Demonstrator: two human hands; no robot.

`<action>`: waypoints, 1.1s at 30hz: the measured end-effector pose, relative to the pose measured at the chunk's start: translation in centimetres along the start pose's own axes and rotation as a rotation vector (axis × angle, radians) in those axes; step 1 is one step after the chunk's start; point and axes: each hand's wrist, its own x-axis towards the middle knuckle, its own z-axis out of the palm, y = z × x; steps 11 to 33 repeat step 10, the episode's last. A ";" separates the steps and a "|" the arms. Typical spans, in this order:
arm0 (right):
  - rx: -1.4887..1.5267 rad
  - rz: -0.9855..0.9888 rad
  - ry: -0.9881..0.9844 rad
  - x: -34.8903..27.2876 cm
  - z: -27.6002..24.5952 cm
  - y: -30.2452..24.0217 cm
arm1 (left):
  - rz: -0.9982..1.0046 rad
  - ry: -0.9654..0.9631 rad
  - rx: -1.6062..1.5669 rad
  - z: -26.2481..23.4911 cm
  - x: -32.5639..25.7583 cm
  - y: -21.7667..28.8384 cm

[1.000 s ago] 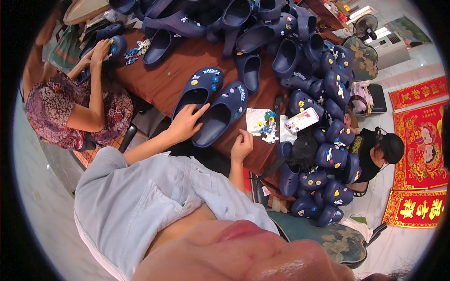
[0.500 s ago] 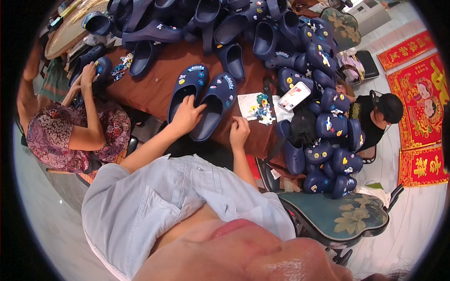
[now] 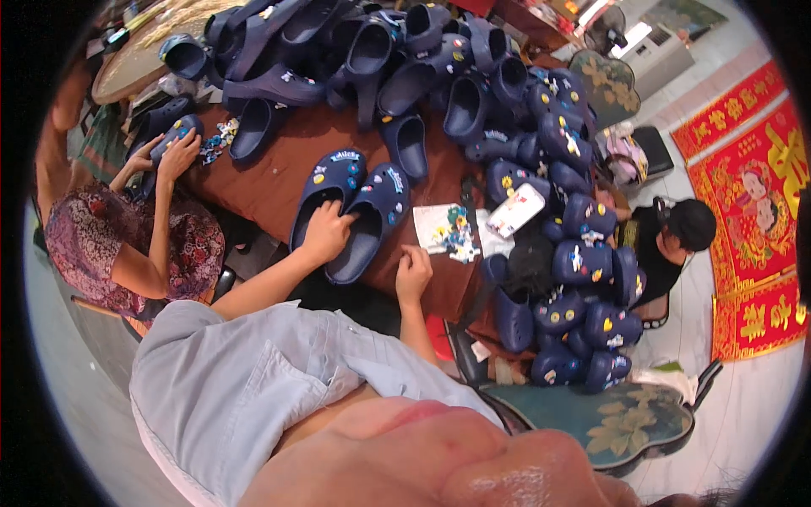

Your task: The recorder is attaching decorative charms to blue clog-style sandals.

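A pair of navy blue clogs with small colourful charms lies side by side at the table's near edge. My left hand [image 3: 328, 232] reaches into the left clog [image 3: 342, 173] and grips the adjoining sides of both, its fingers closed over the rim next to the right clog [image 3: 389, 194]. To the right, at the table edge, my right hand [image 3: 414, 272] has its fingers curled together; whether anything small sits in them I cannot make out. Just beyond it, a pile of small charms [image 3: 457, 237] rests on a white paper sheet [image 3: 428, 221].
Many more navy clogs [image 3: 372, 46] are heaped across the far side and right end of the brown-covered table [image 3: 287, 127]. A phone [image 3: 516, 209] leans among them. At left, a co-worker's hands [image 3: 177, 152] hold a clog. A flowered chair [image 3: 591, 422] stands near right; another person [image 3: 667, 245] sits beyond.
The whole view has shifted, so the table sits lower in it. My hands keep their places by the clogs. The co-worker at left has changed grip on their clog.
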 end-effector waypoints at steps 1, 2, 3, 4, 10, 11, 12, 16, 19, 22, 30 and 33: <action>0.009 -0.021 -0.013 0.0 -0.1 0.0 | 0.010 0.014 0.025 -0.2 0.0 0.2; 0.007 -0.015 -0.017 -0.1 -0.2 -0.1 | -0.020 0.032 0.033 -0.3 -0.2 0.1; 0.004 -0.008 -0.023 0.0 -0.1 -0.1 | -0.013 0.036 0.032 -0.3 -0.3 0.0; 0.009 -0.024 -0.045 0.0 -0.1 -0.1 | 0.002 0.035 0.026 -0.4 -0.3 0.2; 0.000 0.014 -0.038 0.2 -0.1 0.1 | -0.102 -0.230 -0.069 -2.0 1.1 -0.5; 0.000 0.014 -0.038 0.2 -0.1 0.1 | -0.102 -0.230 -0.069 -2.0 1.1 -0.5; 0.000 0.014 -0.038 0.2 -0.1 0.1 | -0.102 -0.230 -0.069 -2.0 1.1 -0.5; 0.000 0.014 -0.038 0.2 -0.1 0.1 | -0.102 -0.230 -0.069 -2.0 1.1 -0.5; 0.000 0.014 -0.038 0.2 -0.1 0.1 | -0.102 -0.230 -0.069 -2.0 1.1 -0.5; 0.000 0.014 -0.038 0.2 -0.1 0.1 | -0.102 -0.230 -0.069 -2.0 1.1 -0.5; 0.000 0.014 -0.038 0.2 -0.1 0.1 | -0.102 -0.230 -0.069 -2.0 1.1 -0.5; 0.000 0.014 -0.038 0.2 -0.1 0.1 | -0.102 -0.230 -0.069 -2.0 1.1 -0.5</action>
